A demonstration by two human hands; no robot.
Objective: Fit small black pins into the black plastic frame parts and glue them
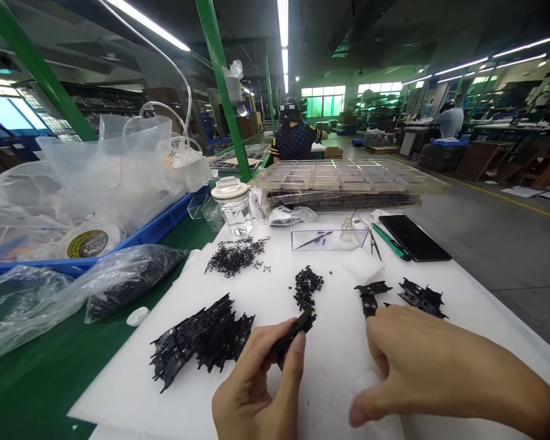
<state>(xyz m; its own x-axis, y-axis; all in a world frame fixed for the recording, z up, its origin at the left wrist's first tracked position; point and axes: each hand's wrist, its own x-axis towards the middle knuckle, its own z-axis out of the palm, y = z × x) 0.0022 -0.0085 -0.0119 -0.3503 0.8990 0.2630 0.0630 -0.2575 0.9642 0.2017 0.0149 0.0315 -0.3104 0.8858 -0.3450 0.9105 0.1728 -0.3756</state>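
Note:
A dark plastic part [293,336] is pinched between the thumb and fingers of my left hand [266,379], low in the middle of the view. To its right, my right hand [407,360] has its thumb apart from the fingers; the fingertips are hidden behind the hand, close to flat black parts [370,294]. More black parts [422,297] lie just beyond it. Between the hands and the clear box is a small heap of tiny black pieces [307,286]. Stacked black parts [201,339] lie left of my left hand, with thin black clips [236,256] piled behind them.
A lidded jar [238,214], a clear box [327,240], tweezers [374,243], a green-handled tool [392,242] and a black phone [415,238] stand or lie along the white sheet's back. Clear trays [348,177] are stacked behind. A blue bin [160,223] holds plastic bags. A person sits beyond.

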